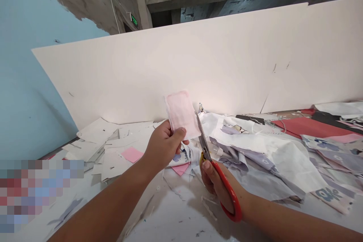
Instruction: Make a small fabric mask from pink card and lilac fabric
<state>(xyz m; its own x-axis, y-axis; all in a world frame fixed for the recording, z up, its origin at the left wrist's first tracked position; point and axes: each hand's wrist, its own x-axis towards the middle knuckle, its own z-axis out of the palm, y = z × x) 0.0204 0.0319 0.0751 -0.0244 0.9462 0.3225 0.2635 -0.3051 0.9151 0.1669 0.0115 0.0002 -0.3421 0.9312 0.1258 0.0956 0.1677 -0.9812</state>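
Between the thumb and fingers of my left hand [167, 138] is a pale pink rectangular piece of fabric [183, 113], held upright above the table with a darker pink line near its upper edge. My right hand [217, 177] is closed round the red handles of a pair of scissors [205, 147]. The blades point up and stand right beside the fabric's right edge, looking nearly closed. Whether they touch the fabric I cannot tell. Beneath the hands lie a bright pink scrap [180, 168] and bits of printed cloth.
White and lilac cloth pieces [255, 140] are heaped on the right, with red sheets [312, 126] behind. White card pieces [119, 159] and a pink slip [132, 154] lie on the left. A white board [170, 64] stands along the table's back. Thread bits litter the tabletop [170, 219].
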